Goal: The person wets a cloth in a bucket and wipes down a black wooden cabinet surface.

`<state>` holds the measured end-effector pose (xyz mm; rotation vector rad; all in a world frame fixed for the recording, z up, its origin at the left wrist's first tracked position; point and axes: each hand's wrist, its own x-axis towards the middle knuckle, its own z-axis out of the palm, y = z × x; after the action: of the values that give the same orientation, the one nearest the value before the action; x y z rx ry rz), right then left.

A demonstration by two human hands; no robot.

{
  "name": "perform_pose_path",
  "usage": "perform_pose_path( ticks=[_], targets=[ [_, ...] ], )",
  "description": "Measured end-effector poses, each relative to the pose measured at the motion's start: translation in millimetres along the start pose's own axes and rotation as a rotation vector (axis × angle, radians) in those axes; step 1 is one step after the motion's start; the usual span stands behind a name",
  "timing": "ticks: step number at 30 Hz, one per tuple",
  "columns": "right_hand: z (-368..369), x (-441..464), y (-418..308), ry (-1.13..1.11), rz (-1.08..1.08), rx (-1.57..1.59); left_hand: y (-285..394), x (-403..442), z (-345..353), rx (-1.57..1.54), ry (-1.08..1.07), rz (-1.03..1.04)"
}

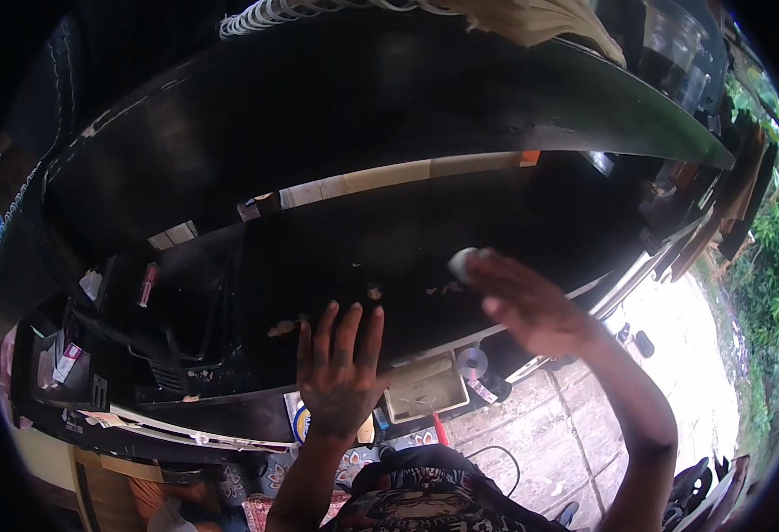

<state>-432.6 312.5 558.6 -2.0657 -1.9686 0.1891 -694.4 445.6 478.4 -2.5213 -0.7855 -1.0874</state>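
My left hand lies flat with its fingers spread on the front part of a black desk surface, and it holds nothing. Over the same surface, further right, is my right hand, slightly blurred. At its fingertips shows a small white object, soft-looking and rounded, mostly covered by the fingers. Pale worn patches mark the black surface near my left fingertips.
A raised black shelf spans the back. On the left are a black open-topped organizer and a pinkish tube. Below the front edge sit a pale open drawer or tray and a disc. Greenery shows at right.
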Motion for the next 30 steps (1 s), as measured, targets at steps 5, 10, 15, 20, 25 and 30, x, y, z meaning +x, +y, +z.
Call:
perform_pose_path(
  ticks=[5,10,15,20,25,30],
  targets=[
    [15.1,-3.3,79.2,0.290,0.132,-0.012,2.3,-0.2,-3.8,-0.007,-0.012,-0.025],
    [20.4,-20.5,-58.7,0.072,-0.294,-0.103,-2.0,4.2,-24.1,-0.057,-0.102,-0.035],
    [1.5,9.3,29.0,0.167,0.172,-0.175,-17.6,-18.4,-46.1,-0.134,0.061,-0.124],
    [-4.8,98.5,46.5,-0.050,0.168,-0.234,-27.5,-38.1,-36.0,-0.164,0.153,-0.163],
    [15.4,206.4,15.5,-0.065,0.079,-0.157,-27.3,-46.4,-27.5,-0.142,0.226,-0.158],
    [52.6,264.0,-71.4,-0.127,-0.170,-0.103,-22.8,-54.5,-28.5,-0.119,0.180,-0.192]
  ],
)
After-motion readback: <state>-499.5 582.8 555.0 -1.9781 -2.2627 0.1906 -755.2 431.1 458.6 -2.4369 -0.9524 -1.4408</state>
